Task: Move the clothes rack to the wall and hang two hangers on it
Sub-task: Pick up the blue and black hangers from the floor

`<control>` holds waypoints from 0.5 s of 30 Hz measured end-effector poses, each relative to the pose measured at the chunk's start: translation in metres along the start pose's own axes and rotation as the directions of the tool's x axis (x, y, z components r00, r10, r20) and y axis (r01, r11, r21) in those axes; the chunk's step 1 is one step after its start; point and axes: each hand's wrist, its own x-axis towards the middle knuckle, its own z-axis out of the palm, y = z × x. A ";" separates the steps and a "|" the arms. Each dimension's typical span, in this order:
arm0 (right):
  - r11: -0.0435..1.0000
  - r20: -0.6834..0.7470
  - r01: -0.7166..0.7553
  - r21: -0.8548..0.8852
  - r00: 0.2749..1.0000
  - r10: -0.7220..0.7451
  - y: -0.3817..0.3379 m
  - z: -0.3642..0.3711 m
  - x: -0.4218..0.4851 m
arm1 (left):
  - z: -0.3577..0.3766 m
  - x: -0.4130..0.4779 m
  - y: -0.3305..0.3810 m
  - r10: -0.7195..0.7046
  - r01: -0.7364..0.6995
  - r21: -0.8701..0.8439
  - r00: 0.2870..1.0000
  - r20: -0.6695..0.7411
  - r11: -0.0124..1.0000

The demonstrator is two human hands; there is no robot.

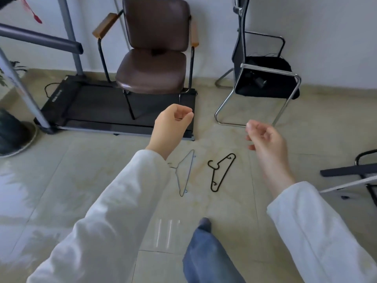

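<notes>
Reaching out over the floor [61, 180], you hold both hands in the air with nothing in them. Your left hand [170, 124] has its fingers curled loosely inward, thumb near the fingertips, pinching nothing. Your right hand [265, 139] is half curled too, fingers bent and slightly apart. Two hangers lie flat on the floor tiles below and between your hands: a wire hanger [184, 172] and, just beside it, a black hanger [221, 172], apart from each other. Beyond them a brown chair [155, 48] stands on a treadmill [98, 107] by the wall. I cannot tell which frame is the rack.
</notes>
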 end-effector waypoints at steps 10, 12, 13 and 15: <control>0.993 0.041 -0.112 -0.046 0.993 0.113 0.090 0.039 0.149 | 0.070 0.149 -0.070 -0.149 0.148 -0.040 0.989 -0.015 0.988; 0.988 0.039 -0.136 -0.076 0.989 0.139 0.134 0.047 0.162 | 0.086 0.168 -0.107 -0.162 0.161 -0.042 0.987 -0.012 0.986; 0.984 0.034 -0.157 -0.089 0.986 0.161 0.161 0.052 0.168 | 0.096 0.178 -0.131 -0.176 0.176 -0.045 0.984 -0.008 0.983; 0.977 0.021 -0.180 -0.111 0.983 0.183 0.221 0.065 0.180 | 0.118 0.196 -0.188 -0.195 0.195 -0.029 0.981 0.002 0.980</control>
